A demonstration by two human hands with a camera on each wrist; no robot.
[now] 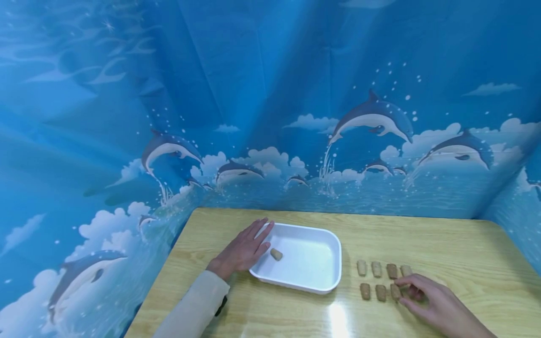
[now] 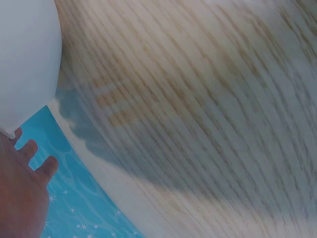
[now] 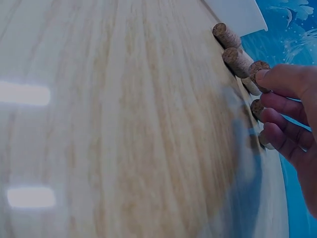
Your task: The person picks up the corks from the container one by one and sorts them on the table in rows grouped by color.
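A white tray [image 1: 297, 228] lies on the table, with one cork stopper [image 1: 276, 254] inside near its left end. My left hand [image 1: 243, 249] rests on the tray's left rim, fingers extended. Right of the tray, several light and darker brown corks [image 1: 376, 269] form two rows. My right hand [image 1: 427, 298] is at the right end of the front row, where thumb and forefinger pinch a cork [image 1: 395, 292]. In the right wrist view the thumb covers part of the held cork's [image 3: 258, 71] end, and the other fingers curl loosely beside it.
The wooden table [image 1: 296, 312] ends at a blue dolphin-print backdrop [image 1: 270, 117] behind and on the left. Other corks [image 3: 237, 61] stand close beside the right fingers. A bright light reflection [image 1: 338, 319] falls on the table's front part.
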